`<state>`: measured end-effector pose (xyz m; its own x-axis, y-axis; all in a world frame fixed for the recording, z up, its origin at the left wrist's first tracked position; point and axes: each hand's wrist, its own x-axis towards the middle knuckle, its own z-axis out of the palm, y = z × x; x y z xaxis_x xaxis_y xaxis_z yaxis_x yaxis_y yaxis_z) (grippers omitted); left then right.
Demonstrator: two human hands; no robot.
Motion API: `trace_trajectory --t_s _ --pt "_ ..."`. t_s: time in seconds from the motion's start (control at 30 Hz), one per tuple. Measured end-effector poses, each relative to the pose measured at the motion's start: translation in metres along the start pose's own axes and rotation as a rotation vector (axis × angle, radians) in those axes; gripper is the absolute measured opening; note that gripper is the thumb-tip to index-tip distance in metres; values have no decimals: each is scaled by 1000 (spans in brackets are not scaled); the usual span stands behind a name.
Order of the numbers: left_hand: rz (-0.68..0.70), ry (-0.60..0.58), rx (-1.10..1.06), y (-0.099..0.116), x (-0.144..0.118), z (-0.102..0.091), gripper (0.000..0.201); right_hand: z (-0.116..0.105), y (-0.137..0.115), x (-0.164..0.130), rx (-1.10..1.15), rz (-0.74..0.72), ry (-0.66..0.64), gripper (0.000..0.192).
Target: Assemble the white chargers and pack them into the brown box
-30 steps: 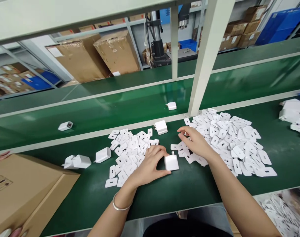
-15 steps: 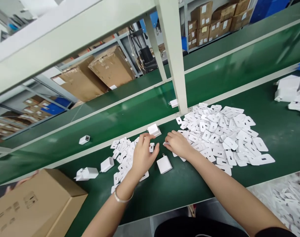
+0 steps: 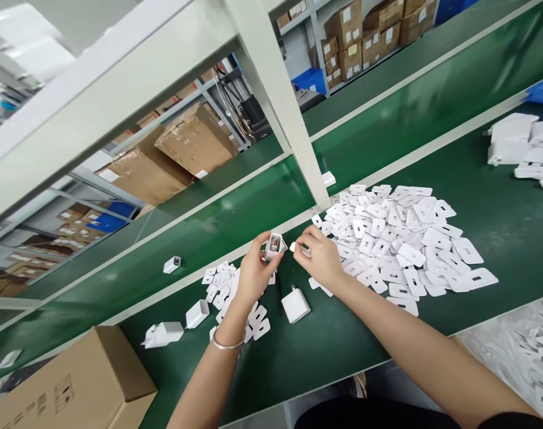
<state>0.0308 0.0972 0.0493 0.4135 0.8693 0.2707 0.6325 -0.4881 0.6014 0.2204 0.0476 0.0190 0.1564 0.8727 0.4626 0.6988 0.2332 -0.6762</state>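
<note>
My left hand [image 3: 252,275] grips a white plug charger [image 3: 275,245], its open end turned up so that parts show inside. Close by on the right, my right hand [image 3: 321,257] pinches a small white cover plate [image 3: 293,246], a short gap away from the charger. Below the hands another white charger [image 3: 296,305] lies on the green bench, beside a thin dark stick-like tool [image 3: 279,293]. Loose white plates [image 3: 258,329] are partly hidden behind my left hand and forearm. A larger heap of slotted white plates [image 3: 399,238] spreads out to the right.
More chargers [image 3: 197,313] lie left, near a cardboard box [image 3: 123,363]. White parts [image 3: 512,140] are stacked far right, and a bag of small white pieces [image 3: 526,351] sits below the bench edge. A pale frame post [image 3: 293,131] rises behind the hands.
My left hand has taken hold of the charger that lay at the back and turned its open end up. My right hand has lifted a plate slightly. The camera view has shifted.
</note>
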Motion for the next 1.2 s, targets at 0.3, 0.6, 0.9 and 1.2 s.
trace_trajectory --t_s 0.3,0.6,0.9,1.2 --pt "-31 82 -445 17 -67 7 39 -11 -11 3 695 287 56 13" --pt "43 80 -460 -6 -80 16 45 -9 -28 -4 1080 418 -455 41" --pt "56 122 -379 2 -84 15 41 -8 -42 -16 745 157 -438 30" --pt "104 115 -481 3 -86 15 39 -4 -37 -21 757 203 -512 23"
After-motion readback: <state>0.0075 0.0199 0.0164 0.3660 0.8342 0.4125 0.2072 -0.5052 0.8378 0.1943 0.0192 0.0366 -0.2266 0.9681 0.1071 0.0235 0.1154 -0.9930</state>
